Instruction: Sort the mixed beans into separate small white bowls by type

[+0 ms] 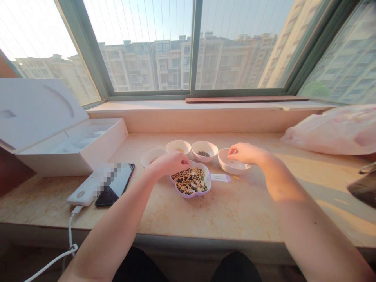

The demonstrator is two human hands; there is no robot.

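Stone worktop (241, 213) beneath a window, apartment blocks beyond the glass.

Item: left hand (169, 164), grip narrow above a lilac lobed dish (194, 194) heaped with mixed beans and seeds (189, 181); whether it holds anything cannot be told.
Item: right hand (245, 153), grip narrow at a white bowl (233, 167); any contents are hidden.
Nearby: white bowl of dark seeds (205, 158), white bowl of pale grains (178, 143), shallow white bowl (149, 158), paper label (220, 178).
Left side: open white box (70, 147), smartphone (107, 199), power bank (84, 188) with white cable (69, 231).

Risks: a knock on the heaped dish could spill beans; closely set bowls leave little room, so loose seeds could land in the wrong bowl; the trailing cable could snag an arm.
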